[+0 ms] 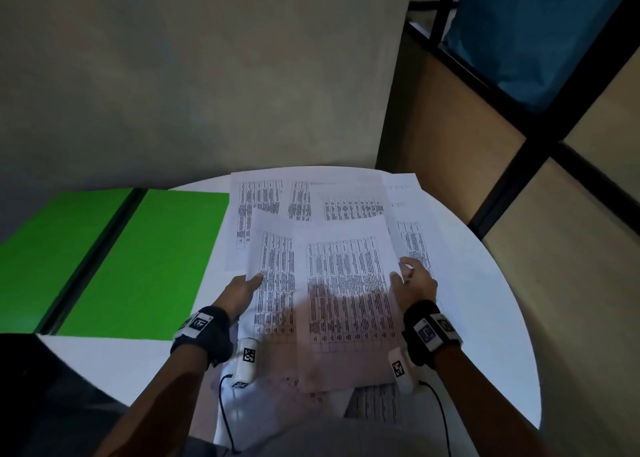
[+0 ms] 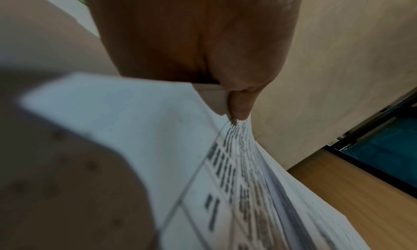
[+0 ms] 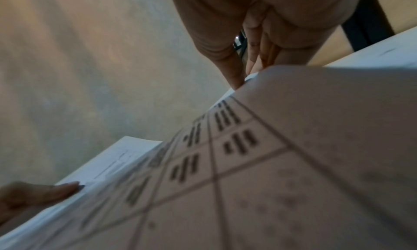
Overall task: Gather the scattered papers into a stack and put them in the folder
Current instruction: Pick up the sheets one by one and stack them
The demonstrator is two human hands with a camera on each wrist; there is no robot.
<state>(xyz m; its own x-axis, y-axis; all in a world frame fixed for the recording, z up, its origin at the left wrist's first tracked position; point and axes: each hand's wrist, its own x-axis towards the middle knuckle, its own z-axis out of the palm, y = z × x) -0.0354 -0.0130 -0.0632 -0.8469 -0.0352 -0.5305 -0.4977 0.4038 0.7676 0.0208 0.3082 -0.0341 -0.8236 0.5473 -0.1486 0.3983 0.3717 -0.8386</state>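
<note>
Both hands hold a lifted bundle of printed sheets (image 1: pixel 332 294) above the round white table (image 1: pixel 485 318). My left hand (image 1: pixel 242 288) pinches its left edge, thumb on top; the left wrist view shows the thumb (image 2: pixel 239 106) pressed on the bundle of sheets (image 2: pixel 203 164). My right hand (image 1: pixel 414 280) grips the right edge, and in the right wrist view its fingers (image 3: pixel 255 45) curl behind the sheets (image 3: pixel 270 155). More printed papers (image 1: pixel 311 197) lie flat on the table behind the bundle. An open green folder (image 1: pixel 138 259) lies at the left.
A grey wall (image 1: pixel 207 76) rises right behind the table. Wood panels with black frames (image 1: pixel 519 166) stand to the right. Another sheet (image 1: pixel 374 404) lies near the table's front edge, under the bundle. Black cables (image 1: pixel 440 411) hang from both wrist cameras.
</note>
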